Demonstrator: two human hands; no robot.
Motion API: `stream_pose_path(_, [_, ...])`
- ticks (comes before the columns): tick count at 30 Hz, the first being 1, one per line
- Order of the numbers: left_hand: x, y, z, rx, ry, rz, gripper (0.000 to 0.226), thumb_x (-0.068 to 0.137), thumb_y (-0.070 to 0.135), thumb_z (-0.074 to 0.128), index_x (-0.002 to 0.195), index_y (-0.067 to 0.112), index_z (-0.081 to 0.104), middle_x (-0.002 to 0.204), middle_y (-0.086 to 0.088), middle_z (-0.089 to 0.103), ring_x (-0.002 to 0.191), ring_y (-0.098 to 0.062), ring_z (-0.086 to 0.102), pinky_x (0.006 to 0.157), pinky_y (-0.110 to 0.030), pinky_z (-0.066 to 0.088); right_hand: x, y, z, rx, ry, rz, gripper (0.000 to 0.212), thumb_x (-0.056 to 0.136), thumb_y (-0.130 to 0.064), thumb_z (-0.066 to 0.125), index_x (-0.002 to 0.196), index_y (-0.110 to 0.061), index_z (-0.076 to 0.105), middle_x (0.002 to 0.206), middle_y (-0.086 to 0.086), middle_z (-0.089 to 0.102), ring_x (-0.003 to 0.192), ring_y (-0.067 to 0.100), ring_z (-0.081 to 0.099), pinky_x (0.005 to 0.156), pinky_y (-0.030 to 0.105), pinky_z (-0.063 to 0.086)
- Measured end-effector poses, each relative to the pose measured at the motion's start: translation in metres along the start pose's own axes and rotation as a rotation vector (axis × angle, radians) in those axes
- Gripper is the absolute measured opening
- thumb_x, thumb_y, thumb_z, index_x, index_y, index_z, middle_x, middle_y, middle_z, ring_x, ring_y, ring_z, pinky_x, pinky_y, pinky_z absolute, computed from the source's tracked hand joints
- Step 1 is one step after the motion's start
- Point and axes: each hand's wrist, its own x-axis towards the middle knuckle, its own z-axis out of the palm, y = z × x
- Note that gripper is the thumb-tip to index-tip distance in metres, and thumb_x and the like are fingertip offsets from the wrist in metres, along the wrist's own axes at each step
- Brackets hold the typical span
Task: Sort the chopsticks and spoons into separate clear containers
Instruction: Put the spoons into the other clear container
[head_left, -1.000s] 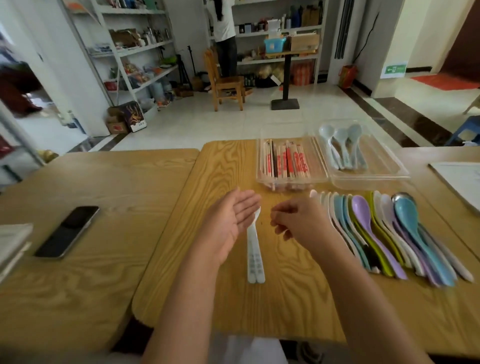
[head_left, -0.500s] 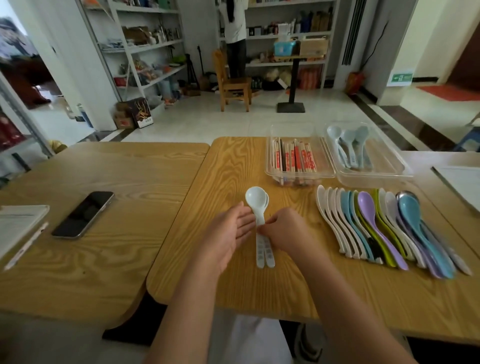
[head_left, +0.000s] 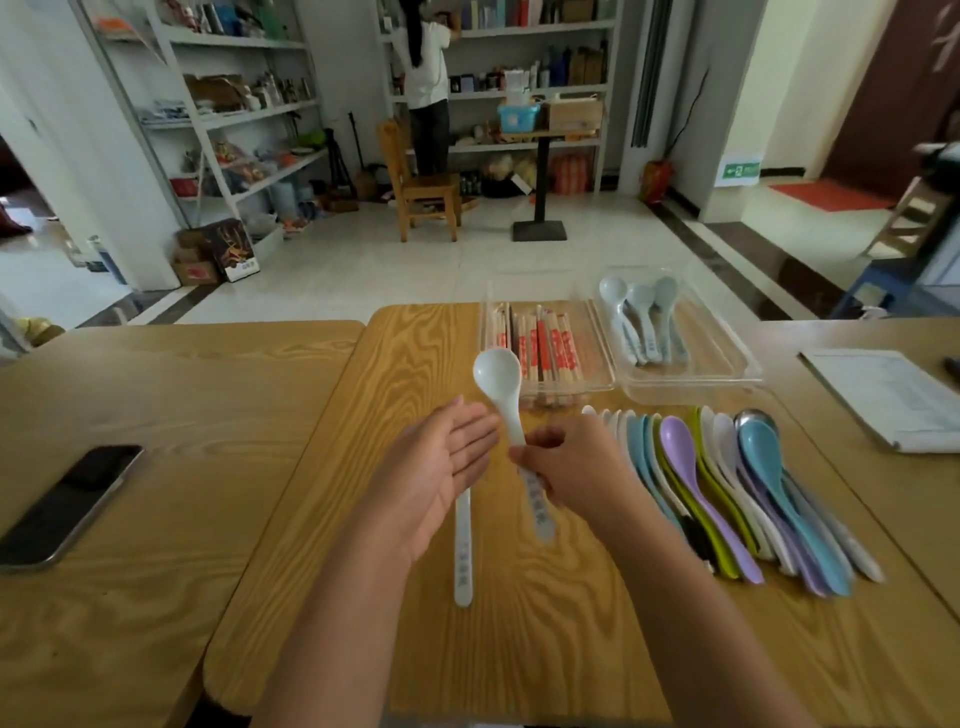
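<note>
right hand (head_left: 571, 467) just pinched one white plastic spoon (head_left: 496, 371) up off the second white spoon (head_left: 462, 551), still lying on the wooden table (head_left: 571, 649) under the flat, spread left hand (head_left: 441, 467). probably headed for the clear plastic spoon tray (head_left: 719, 353).

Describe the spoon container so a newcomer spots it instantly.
Look along the far edge of the middle wooden table. The spoon container is the clear tray at its right corner. It holds three pale spoons, whereas its neighbour holds red-printed chopsticks.
</note>
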Motion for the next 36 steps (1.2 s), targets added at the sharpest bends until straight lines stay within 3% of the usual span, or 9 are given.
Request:
stream_pose_path(3, [0.028,0.019,0.036,0.047,-0.070,0.004,0.043,0.105,0.033,0.037,0.134,0.005,0.055,0.130,-0.010,0.065,0.118,-0.018,0.063,0.101,-0.031,0.049,0.020,-0.005,-0.046,0.042,0.107,-0.016,0.012,0.084,-0.018,0.075,0.075,-0.016,0.069,0.051,-0.007,0.056,0.047,0.006,0.049,0.056,0.028,0.043])
stream_pose_path(6, [0.068,0.035,0.074,0.077,-0.135,-0.002,0.044,0.104,0.035,0.039,0.133,0.005,0.054,0.130,-0.010,0.064,0.118,-0.019,0.063,0.090,-0.030,0.056,0.054,-0.004,-0.095,0.038,0.237,-0.007,0.010,0.086,-0.018,0.073,0.092,-0.011,0.069,0.062,0.000,0.061,0.050,0.008,0.054,0.054,0.024,0.047])
stream_pose_path(9, [0.112,0.046,0.109,0.131,-0.162,-0.022,0.045,0.105,0.036,0.038,0.135,0.005,0.052,0.134,-0.012,0.062,0.120,-0.021,0.061,0.106,-0.037,0.047,0.099,0.001,-0.139,-0.039,0.346,0.023,0.010,0.089,-0.014,0.070,0.094,-0.006,0.070,0.063,0.010,0.062,0.046,0.012,0.051,0.048,0.022,0.043])
stream_pose_path(16, [0.202,0.053,0.162,0.154,-0.194,-0.108,0.051,0.106,0.034,0.037,0.144,0.001,0.043,0.144,-0.017,0.052,0.131,-0.026,0.052,0.112,-0.038,0.041,0.224,0.043,-0.174,-0.229,0.366,0.237,0.022,0.084,-0.017,0.075,0.089,0.003,0.069,0.074,0.016,0.069,0.067,0.029,0.068,0.072,0.042,0.060])
stream_pose_path(20, [0.235,0.049,0.170,0.188,-0.158,-0.124,0.050,0.106,0.032,0.038,0.143,0.000,0.043,0.141,-0.019,0.053,0.128,-0.028,0.055,0.110,-0.039,0.043,0.263,0.061,-0.169,-0.381,0.362,0.229,0.026,0.083,-0.025,0.075,0.068,-0.007,0.062,0.062,0.008,0.065,0.058,0.021,0.065,0.065,0.036,0.057])
stream_pose_path(23, [0.251,0.045,0.174,0.193,-0.151,-0.139,0.050,0.106,0.032,0.038,0.143,0.000,0.043,0.140,-0.019,0.054,0.127,-0.028,0.055,0.108,-0.038,0.045,0.279,0.071,-0.163,-0.420,0.354,0.217,0.025,0.083,-0.025,0.075,0.072,-0.009,0.060,0.068,0.008,0.066,0.065,0.022,0.068,0.068,0.039,0.060])
stream_pose_path(25, [0.258,0.042,0.177,0.193,-0.155,-0.154,0.050,0.106,0.031,0.038,0.144,-0.001,0.042,0.141,-0.020,0.053,0.127,-0.028,0.055,0.107,-0.036,0.045,0.286,0.073,-0.159,-0.458,0.344,0.216,0.023,0.085,-0.026,0.073,0.078,-0.007,0.061,0.070,0.007,0.063,0.065,0.021,0.065,0.058,0.033,0.056])
stream_pose_path(29, [0.264,0.039,0.178,0.197,-0.170,-0.178,0.049,0.106,0.030,0.037,0.143,-0.001,0.043,0.141,-0.021,0.053,0.127,-0.029,0.054,0.106,-0.036,0.045,0.293,0.077,-0.153,-0.568,0.318,0.252,0.019,0.086,-0.023,0.072,0.093,-0.007,0.065,0.065,-0.001,0.052,0.053,0.009,0.048,0.041,0.022,0.029])
stream_pose_path(36, [0.268,0.039,0.174,0.196,-0.199,-0.177,0.051,0.106,0.033,0.037,0.143,-0.001,0.042,0.141,-0.020,0.053,0.127,-0.028,0.055,0.107,-0.036,0.045,0.298,0.083,-0.154,-0.545,0.318,0.232,0.016,0.087,-0.019,0.072,0.090,-0.008,0.061,0.068,0.001,0.054,0.055,0.011,0.049,0.043,0.022,0.030])
